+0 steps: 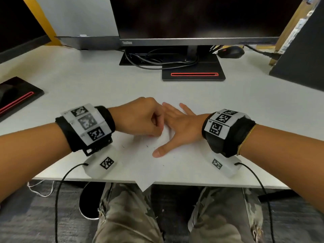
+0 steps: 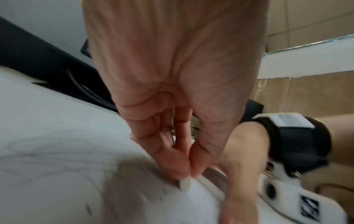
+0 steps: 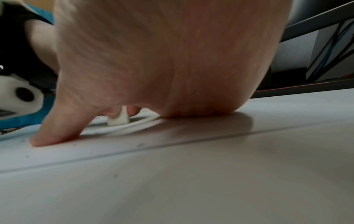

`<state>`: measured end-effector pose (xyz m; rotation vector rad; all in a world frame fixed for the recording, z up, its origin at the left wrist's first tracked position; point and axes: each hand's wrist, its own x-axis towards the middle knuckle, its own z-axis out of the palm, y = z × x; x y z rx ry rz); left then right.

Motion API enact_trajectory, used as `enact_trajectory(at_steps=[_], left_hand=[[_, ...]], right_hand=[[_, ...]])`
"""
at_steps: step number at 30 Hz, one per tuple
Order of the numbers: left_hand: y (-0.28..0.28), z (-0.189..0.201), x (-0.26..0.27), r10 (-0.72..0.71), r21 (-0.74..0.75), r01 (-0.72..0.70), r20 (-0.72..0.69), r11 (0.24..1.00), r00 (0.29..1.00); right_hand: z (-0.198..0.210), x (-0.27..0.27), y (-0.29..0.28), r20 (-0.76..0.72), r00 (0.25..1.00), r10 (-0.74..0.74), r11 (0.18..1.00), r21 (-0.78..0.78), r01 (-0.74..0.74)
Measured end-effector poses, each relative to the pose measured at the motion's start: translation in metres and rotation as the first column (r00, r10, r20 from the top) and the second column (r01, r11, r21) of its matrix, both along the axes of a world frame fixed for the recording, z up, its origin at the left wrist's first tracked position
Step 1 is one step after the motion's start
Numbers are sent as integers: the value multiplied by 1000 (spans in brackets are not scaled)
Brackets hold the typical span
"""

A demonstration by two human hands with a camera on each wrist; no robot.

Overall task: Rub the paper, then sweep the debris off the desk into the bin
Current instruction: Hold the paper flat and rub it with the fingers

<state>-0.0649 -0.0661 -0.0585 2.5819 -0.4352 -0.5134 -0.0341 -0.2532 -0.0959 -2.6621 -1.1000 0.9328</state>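
1. The person's left hand [image 1: 140, 116] is curled, its thumb and fingers pinching a small white eraser [image 2: 185, 183]; the eraser's lower end touches the paper [image 1: 140, 160].
2. In the right wrist view the eraser [image 3: 118, 117] stands nearly upright on the sheet, just past the right thumb.
3. The right hand [image 1: 180, 127] lies flat and released on the paper, fingers straight and spread, thumb stretched toward the person, palm pressing the sheet down.
4. The two hands are just beside each other, the left knuckles next to the right fingers.
5. The white paper lies on the pale counter [image 1: 87, 81] at an angle, and one corner hangs past the near edge above the person's lap.
6. Between the hands the sheet is buckled into a raised fold beside the eraser.
7. Faint pencil loops show on the paper [image 2: 47, 159] in the left wrist view.
8. Small dark specks of debris [image 1: 149, 146] lie scattered on the sheet near the right thumb; more specks [image 3: 140, 144] show in the right wrist view.
9. A black monitor [image 1: 201, 18] stands at the back of the counter, its base [image 1: 192, 75] carrying a red strip, with cables [image 1: 157, 62] looped behind it.
10. A black mouse [image 1: 231, 52] sits to the right of the monitor stand.
11. Both wrists wear black bands with square printed markers.
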Motion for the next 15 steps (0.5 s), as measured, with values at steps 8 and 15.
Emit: enact_trajectory(at_steps=[8,15], left_hand=[[-6,-1,-2,20,-31,-20,-14,999,1000],[-8,-5,-5,25,-36,-24,36,999,999]], right_hand=[[0,1,1,-5,1000,6,1000,-10,-6],[-1,1,1,-13,1000,3,1000,-11,-3]])
